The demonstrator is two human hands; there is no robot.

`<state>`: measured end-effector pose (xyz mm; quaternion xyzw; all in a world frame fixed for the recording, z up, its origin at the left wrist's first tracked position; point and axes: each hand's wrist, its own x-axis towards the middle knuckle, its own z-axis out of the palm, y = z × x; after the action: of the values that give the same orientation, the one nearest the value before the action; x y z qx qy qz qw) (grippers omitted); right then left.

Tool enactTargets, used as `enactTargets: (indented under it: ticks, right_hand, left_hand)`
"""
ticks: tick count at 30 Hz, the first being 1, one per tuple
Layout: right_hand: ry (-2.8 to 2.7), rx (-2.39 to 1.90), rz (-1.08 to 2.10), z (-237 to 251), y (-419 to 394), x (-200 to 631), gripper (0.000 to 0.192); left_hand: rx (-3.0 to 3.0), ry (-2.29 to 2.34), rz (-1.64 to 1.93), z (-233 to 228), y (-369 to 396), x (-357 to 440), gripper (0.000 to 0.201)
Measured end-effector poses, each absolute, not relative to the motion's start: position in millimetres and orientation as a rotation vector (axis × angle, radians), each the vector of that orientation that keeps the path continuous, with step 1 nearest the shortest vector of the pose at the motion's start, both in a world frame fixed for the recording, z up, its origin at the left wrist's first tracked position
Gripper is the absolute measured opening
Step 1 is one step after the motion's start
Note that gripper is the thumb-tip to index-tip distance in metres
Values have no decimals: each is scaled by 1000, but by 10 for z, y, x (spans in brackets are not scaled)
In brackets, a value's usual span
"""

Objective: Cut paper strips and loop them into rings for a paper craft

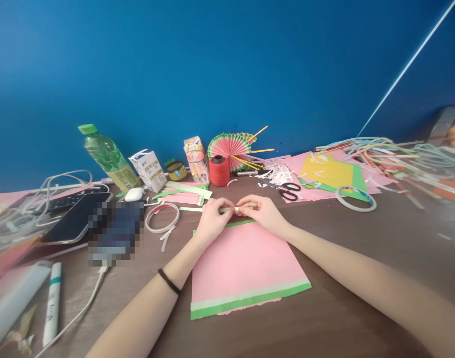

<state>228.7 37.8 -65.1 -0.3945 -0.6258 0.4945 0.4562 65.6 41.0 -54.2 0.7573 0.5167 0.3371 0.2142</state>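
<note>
A pale green paper strip (190, 209) runs sideways through the fingers of both hands, above the far edge of a pink paper sheet (246, 258). My left hand (215, 217) pinches the strip, fingertips almost meeting those of my right hand (264, 213), which is also closed on it. Green bands border the sheet's near and far edges, with a pale green band beside the near one. A torn pink edge sticks out underneath. Just left of my left hand lie a roll of double-sided tape (150, 223) and several green and pink paper strips (183, 195).
Against the blue wall stand a green-capped bottle (110, 158), a carton (148, 170), a red thread spool (219, 172) and a pleated paper fan (229, 147). Scissors (289, 192), coloured paper (326, 171) and another tape roll (356, 199) lie right. Phones (76, 216) and cables lie left.
</note>
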Motion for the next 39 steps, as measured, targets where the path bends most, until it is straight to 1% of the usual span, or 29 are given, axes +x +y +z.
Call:
enactTargets:
  ticks: [8, 12, 19, 32, 39]
  right_hand:
    - [-1556, -974, 1188, -649, 362, 2285, 15]
    - [-1647, -1039, 1038, -624, 338, 2271, 15]
    - [-1788, -1104, 869, -634, 352, 2256, 8]
    - [-1726, -1084, 857, -630, 352, 2269, 6]
    - [-1673, -1084, 932, -651, 373, 2283, 6]
  left_hand:
    - [2124, 1436, 929, -519, 398, 659, 12]
    - [2131, 1416, 935, -511, 397, 658, 11]
    - [2143, 1380, 937, -510, 377, 642, 11]
    - [2072, 1416, 995, -520, 381, 636, 12]
    - [1994, 1373, 989, -567, 400, 627, 21]
